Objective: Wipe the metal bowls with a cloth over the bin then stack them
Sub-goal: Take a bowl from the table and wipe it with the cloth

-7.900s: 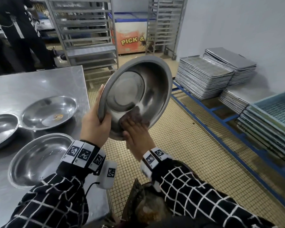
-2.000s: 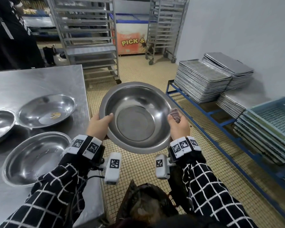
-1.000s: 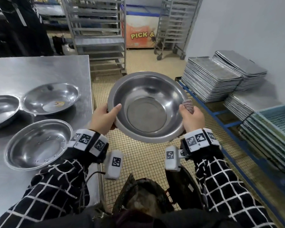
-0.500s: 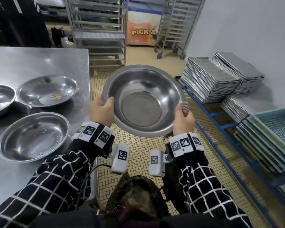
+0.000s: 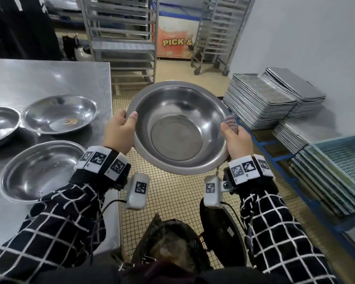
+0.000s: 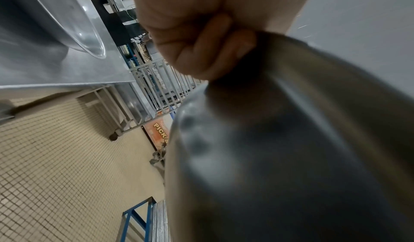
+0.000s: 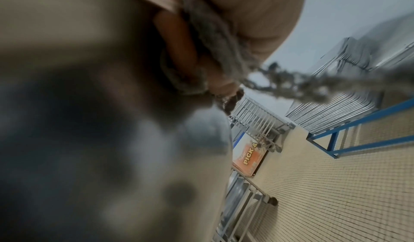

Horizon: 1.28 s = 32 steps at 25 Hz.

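Item: metal bowl [image 5: 178, 128], held level, mouth up, above the bin [image 5: 168, 249]. Left hand [image 5: 119, 132] is clamped on the near-left rim; right hand [image 5: 237, 138] is clamped on the right rim with the cloth [image 5: 231, 123] trapped against it, probably for carrying. Left of the left hand, three bowls [image 5: 41, 171] are set on the bench [image 5: 49, 78], its edge close by; open floor lies ahead.

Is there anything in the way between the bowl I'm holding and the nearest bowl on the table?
Nothing visible. The held bowl is off the table's right edge; only your left hand lies between it and the nearest bowl.
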Each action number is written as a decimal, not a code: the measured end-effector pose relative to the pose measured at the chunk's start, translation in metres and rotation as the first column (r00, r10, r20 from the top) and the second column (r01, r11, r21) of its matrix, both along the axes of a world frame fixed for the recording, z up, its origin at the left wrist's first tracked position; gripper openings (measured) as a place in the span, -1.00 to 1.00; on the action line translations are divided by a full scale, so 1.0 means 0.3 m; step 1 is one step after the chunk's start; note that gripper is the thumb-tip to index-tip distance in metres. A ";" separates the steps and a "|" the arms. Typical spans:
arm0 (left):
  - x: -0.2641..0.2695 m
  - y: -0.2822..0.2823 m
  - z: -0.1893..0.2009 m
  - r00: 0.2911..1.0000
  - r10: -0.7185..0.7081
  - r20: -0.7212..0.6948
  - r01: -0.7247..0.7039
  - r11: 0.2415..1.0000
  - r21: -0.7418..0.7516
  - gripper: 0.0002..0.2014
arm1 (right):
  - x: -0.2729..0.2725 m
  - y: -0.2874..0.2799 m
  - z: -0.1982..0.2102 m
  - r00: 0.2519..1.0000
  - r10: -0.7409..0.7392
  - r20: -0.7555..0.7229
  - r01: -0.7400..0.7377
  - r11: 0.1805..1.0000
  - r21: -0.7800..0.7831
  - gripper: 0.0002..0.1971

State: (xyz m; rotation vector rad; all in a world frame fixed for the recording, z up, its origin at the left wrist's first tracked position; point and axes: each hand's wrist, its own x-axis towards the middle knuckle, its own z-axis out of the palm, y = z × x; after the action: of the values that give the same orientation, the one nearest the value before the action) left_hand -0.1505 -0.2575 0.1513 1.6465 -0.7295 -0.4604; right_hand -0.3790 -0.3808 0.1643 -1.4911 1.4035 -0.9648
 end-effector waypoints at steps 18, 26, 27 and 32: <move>0.042 0.088 0.022 0.976 -0.194 -0.102 0.190 0.981 -0.049 -0.88 | -0.022 0.037 0.009 0.992 0.128 -0.016 -0.128 0.991 -0.035 -0.80; -0.074 0.033 -0.025 0.998 0.016 -0.062 -0.025 0.987 -0.159 -0.82 | 0.072 0.095 -0.011 0.979 -0.082 0.189 0.088 0.996 -0.026 -0.83; -0.110 0.029 -0.039 0.995 0.003 -0.096 -0.020 0.984 -0.178 -0.85 | 0.092 0.105 -0.018 0.965 -0.119 0.232 0.126 0.992 -0.015 -0.83; -0.173 0.044 -0.054 0.961 -0.221 -0.168 0.181 0.957 -0.226 -0.94 | 0.126 0.113 -0.038 0.935 -0.196 0.296 0.196 0.980 0.031 -0.83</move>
State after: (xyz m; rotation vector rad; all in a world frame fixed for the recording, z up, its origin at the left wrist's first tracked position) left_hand -0.2024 -0.2444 0.1350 1.3169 -0.7767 -0.6571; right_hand -0.3412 -0.3469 0.1528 -1.1602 1.3449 -1.2566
